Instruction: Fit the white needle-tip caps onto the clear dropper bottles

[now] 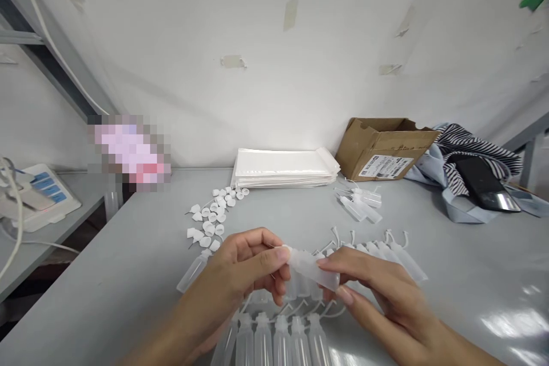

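A translucent plastic squeeze bottle [315, 270] is held tilted between my two hands over the grey table. The fingers of my left hand [253, 266] pinch its neck end, hiding most of the top. At the base end, my right hand [377, 291] grips the bottle between thumb and fingers. Below my hands stands a row of similar bottles [282, 340] with strapped caps. More bottles [403, 260] lie behind my right hand, and a single bottle [193, 273] lies beside my left wrist. Small white caps [213, 217] are scattered beyond my left hand.
White padded envelopes [283, 166] are stacked against the wall. An open cardboard box [381, 148] stands to their right, with several bottles [360, 204] in front. Striped cloth [476, 146] and a black device [484, 183] lie at far right. A scale-like device [47, 194] sits at left.
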Available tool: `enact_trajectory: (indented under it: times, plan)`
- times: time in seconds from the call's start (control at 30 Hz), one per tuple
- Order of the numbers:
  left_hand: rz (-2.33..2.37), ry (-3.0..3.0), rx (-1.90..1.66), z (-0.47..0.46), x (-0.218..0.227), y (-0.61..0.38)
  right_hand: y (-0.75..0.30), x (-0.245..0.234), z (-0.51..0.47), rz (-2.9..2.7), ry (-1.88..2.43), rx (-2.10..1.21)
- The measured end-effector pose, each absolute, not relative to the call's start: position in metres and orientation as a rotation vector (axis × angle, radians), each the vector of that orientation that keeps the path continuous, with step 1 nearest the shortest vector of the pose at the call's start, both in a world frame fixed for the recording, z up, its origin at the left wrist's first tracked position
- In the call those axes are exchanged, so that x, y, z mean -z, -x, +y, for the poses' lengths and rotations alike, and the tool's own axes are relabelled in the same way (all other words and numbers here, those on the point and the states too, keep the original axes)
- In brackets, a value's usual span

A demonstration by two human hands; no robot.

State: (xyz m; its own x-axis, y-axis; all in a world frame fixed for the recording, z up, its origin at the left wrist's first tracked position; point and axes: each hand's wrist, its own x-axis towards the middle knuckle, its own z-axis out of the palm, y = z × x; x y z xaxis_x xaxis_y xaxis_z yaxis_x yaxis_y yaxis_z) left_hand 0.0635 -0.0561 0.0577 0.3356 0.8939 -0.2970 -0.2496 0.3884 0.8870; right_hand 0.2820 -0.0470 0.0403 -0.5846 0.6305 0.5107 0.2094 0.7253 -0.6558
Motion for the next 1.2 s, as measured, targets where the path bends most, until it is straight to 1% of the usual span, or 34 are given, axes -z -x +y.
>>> enact_trajectory:
  times: [0.1, 0.33, 0.43, 0.5, 0.53, 0.7, 0.83, 0.9, 0.93, 1.0, 1.1, 1.2]
  plan:
    - [0.95, -0.879, -0.902, -0.057, -0.059, -0.066, -0.277, -0.039, -0.045, -2.106, 0.592, -0.662]
    - [0.958, -0.991, -0.904, -0.061, -0.053, -0.072, -0.281, -0.028, -0.045, -2.115, 0.669, -0.384]
    - [0.977, -1.076, -0.889, -0.061, -0.053, -0.07, -0.282, -0.03, -0.045, -2.113, 0.724, -0.378]
    - [0.997, -1.166, -0.884, -0.062, -0.054, -0.068, -0.282, -0.034, -0.045, -2.101, 0.806, -0.502]
    - [1.007, -1.216, -0.884, -0.062, -0.054, -0.067, -0.282, -0.037, -0.045, -2.088, 0.856, -0.615]
    - [1.166, -1.419, -0.815, -0.066, -0.053, -0.067, -0.277, -0.043, -0.046, -1.905, 1.051, -1.326]
    - [1.23, -1.642, -0.872, -0.068, -0.049, -0.07, -0.274, -0.041, -0.043, -1.662, 1.03, -1.746]
    - [1.23, -1.731, -0.913, -0.068, -0.049, -0.071, -0.274, -0.041, -0.042, -1.611, 0.985, -1.852]
    - [1.237, -1.73, -0.935, -0.068, -0.049, -0.072, -0.275, -0.043, -0.043, -1.628, 0.966, -1.83]
    - [1.252, -1.669, -0.971, -0.068, -0.052, -0.073, -0.277, -0.047, -0.044, -1.757, 0.948, -1.621]
    - [1.245, -1.571, -0.972, -0.069, -0.054, -0.073, -0.279, -0.049, -0.048, -2.002, 0.88, -1.066]
    - [1.192, -1.484, -0.889, -0.069, -0.05, -0.073, -0.277, -0.043, -0.048, -2.108, 0.738, -0.554]
